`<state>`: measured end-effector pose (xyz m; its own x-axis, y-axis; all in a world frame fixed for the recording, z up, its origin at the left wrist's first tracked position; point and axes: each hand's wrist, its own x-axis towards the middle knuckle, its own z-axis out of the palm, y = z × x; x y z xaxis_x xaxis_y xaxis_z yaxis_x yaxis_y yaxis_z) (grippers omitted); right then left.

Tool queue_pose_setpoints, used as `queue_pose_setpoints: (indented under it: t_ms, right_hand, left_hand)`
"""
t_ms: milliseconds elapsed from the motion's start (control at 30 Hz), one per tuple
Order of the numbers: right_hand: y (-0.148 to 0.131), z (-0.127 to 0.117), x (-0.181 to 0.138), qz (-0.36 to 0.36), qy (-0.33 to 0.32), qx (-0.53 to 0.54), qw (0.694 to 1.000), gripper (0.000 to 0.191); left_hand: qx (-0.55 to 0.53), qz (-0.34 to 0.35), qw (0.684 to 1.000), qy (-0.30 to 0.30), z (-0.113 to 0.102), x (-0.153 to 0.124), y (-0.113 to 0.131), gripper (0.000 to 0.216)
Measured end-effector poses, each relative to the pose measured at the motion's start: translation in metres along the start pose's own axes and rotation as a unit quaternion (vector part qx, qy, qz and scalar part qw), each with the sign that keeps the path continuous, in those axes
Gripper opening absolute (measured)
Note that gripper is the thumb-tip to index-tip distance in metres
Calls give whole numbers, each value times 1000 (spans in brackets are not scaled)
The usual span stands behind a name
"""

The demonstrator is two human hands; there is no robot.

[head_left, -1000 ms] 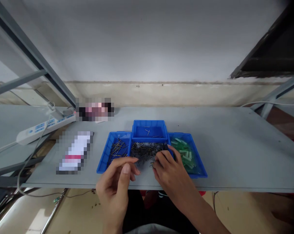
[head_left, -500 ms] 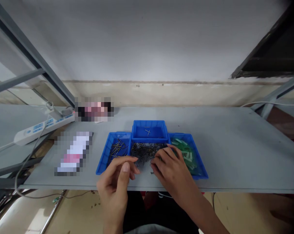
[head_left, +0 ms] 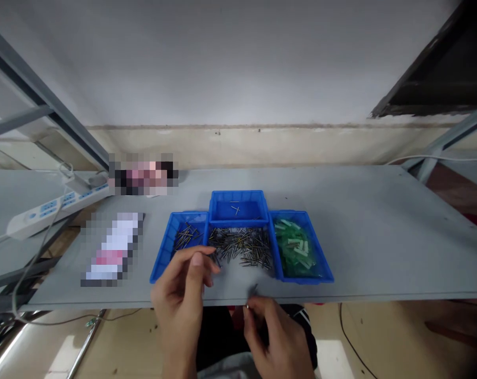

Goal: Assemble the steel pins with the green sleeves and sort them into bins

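Observation:
My left hand [head_left: 183,295] is raised at the table's front edge with its thumb and forefinger pinched together near the left blue tray [head_left: 163,258]; what it pinches is too small to name. My right hand [head_left: 272,337] is below the table edge, its fingers closed on a thin metal pin [head_left: 254,291] that points up. A loose heap of metal pins [head_left: 240,247] lies on the grey table [head_left: 380,237] between the trays. The right blue tray [head_left: 321,268] holds green plastic pieces. The back blue tray [head_left: 238,213] holds a few pins.
A white power strip [head_left: 52,208] with its cable lies at the far left. Two blurred items [head_left: 112,247] sit left of the trays. Grey metal frame bars stand at both sides. The floor shows under the table edge.
My right hand has pulled back from the pin heap toward me, off the table edge, with a pin in its fingers. The left hand has hardly moved. The view tilted down a little.

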<state>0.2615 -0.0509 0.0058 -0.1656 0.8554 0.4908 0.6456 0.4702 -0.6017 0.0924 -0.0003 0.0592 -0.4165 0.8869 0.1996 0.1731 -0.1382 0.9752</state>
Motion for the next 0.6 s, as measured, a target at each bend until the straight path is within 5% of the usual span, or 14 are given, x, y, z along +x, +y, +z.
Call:
queue_pose_setpoints:
  t_ms: [600]
  right_hand:
    - [1,32,43,31,-19,-5,999,16]
  left_hand:
    - [-33,11,999,-22,5,1,11,27]
